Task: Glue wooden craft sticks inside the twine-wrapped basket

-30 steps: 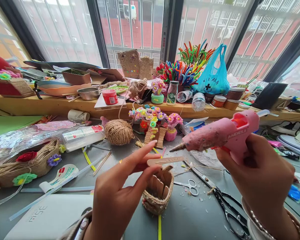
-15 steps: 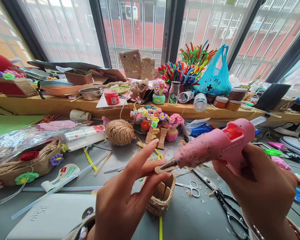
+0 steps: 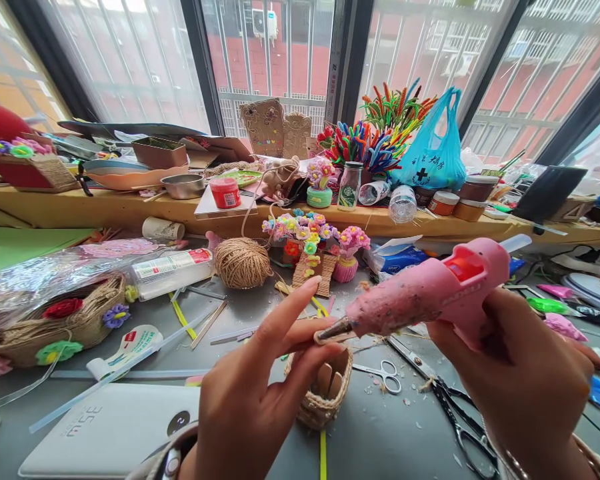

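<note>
**Glue gun tip on a wooden stick, above a twine basket**

The right hand (image 3: 523, 387) is wrapped tight round the handle of a pink glue gun (image 3: 430, 290), fingers closed on the grip. The gun points left and slightly down, and its metal nozzle touches the wooden stick (image 3: 325, 337) pinched in the left hand (image 3: 250, 407). That hand holds the stick between thumb and middle finger, with the index finger stretched straight out above it. Most of the stick is hidden by the fingers and the nozzle.

Just below the stick sits a small twine basket (image 3: 323, 400) on the grey table (image 3: 380, 440), with more wooden sticks standing inside it. To its right lie small scissors (image 3: 383, 377), and beyond those large black scissors (image 3: 460, 427) under the right hand.

Behind the hands are a ball of twine (image 3: 243, 262), a cluster of small yarn flowers (image 3: 305, 233) and a clear tube (image 3: 173, 270) lying on its side. A white device (image 3: 105, 430) lies at the near left, and a larger woven basket (image 3: 55, 327) with felt flowers at far left. On the wooden ledge stand coloured pipe cleaners (image 3: 375, 133) and a blue bag (image 3: 430, 157).
</note>
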A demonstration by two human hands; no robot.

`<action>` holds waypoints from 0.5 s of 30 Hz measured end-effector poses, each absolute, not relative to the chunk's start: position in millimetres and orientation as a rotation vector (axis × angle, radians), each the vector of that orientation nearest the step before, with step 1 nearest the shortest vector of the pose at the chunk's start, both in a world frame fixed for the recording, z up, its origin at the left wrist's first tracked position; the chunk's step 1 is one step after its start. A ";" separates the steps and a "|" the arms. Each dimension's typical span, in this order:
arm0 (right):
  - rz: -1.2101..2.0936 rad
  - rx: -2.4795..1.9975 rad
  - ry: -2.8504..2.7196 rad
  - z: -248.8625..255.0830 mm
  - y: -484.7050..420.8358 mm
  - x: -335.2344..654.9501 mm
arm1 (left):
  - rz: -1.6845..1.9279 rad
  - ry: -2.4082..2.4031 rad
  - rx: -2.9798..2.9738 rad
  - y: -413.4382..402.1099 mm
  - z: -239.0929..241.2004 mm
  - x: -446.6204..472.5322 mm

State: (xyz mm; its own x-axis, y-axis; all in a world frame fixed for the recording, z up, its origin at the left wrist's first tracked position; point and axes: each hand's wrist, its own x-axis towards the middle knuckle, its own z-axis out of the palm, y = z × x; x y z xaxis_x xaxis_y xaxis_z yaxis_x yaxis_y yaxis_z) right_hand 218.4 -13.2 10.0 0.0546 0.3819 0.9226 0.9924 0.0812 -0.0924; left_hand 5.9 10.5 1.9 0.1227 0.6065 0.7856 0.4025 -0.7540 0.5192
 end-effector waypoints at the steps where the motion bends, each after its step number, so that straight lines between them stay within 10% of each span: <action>1: -0.868 -1.445 -1.472 9.5 -13.2 218.5 | 1.690 1.006 2.212 10.8 1.6 5.9; 15: -0.845 -1.445 -1.459 11.5 -15.7 217.8 | 1.696 1.056 2.217 10.9 3.1 6.1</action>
